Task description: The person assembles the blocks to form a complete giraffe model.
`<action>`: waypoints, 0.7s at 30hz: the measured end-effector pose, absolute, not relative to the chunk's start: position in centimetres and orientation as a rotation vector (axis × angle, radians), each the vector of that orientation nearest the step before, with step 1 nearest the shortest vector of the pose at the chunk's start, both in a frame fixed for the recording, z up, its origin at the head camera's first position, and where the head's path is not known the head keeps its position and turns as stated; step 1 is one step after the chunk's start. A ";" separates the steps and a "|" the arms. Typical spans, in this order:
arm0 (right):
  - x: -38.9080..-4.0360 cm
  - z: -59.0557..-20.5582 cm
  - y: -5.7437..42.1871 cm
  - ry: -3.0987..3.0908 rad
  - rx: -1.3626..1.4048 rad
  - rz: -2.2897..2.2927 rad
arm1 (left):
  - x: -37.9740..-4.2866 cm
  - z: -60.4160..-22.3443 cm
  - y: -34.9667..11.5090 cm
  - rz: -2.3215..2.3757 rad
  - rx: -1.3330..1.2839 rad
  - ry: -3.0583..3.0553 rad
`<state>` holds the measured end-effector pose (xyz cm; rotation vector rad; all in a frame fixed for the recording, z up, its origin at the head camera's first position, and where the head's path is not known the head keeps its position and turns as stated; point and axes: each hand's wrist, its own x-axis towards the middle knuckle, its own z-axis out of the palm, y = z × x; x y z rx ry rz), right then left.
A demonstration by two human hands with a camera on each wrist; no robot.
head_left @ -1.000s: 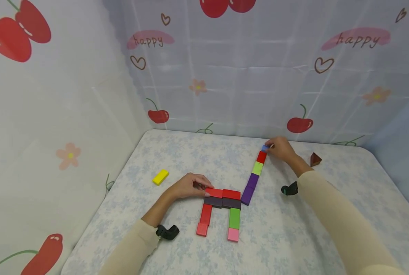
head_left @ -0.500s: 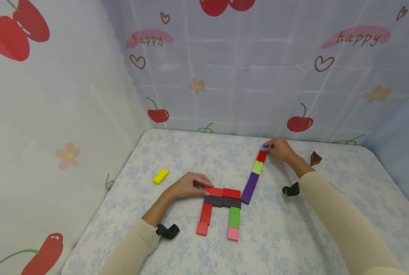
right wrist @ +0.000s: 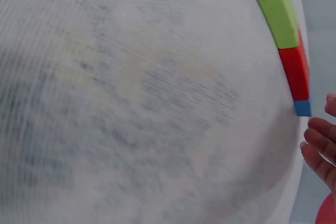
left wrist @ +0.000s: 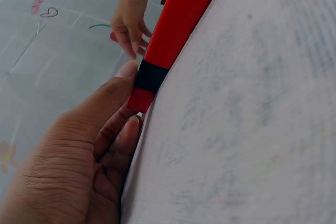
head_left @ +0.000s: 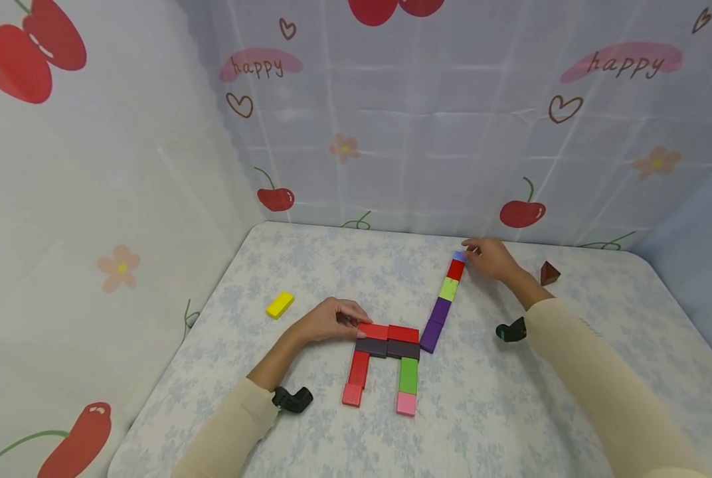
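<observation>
My left hand pinches the left end of a red block, thumb at the near side and fingers at the far side. Another red block continues it to the right, with dark blocks along their near side. A red leg and a green block ending in a pink block extend toward me. From the right corner, purple blocks, a lime block, a red block and a small blue block slant away. Beside the blue block, my right hand has its fingers parted, holding nothing.
A yellow block lies alone at the left. A brown pyramid-shaped block stands right of my right hand. The table's back edge runs just beyond the blue block, against a cherry-printed curtain.
The blue block has shifted slightly left, into line with the red one. My right hand has since let go of it and parted its fingers. The left hand keeps its place.
</observation>
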<state>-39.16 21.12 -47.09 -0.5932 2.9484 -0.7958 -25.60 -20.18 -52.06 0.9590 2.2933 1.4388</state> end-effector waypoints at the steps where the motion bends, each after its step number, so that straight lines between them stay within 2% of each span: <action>1: -39.0 -46.7 21.4 2.956 -0.566 -0.799 | -25.6 -52.0 -20.2 1.437 0.965 2.295; 11: -37.4 -42.8 26.8 3.111 -0.388 -0.626 | -25.6 -52.4 -19.8 1.450 0.988 2.317; 21: -34.6 -42.4 32.9 3.050 -0.024 -0.443 | -25.6 -52.3 -19.9 1.413 0.983 2.332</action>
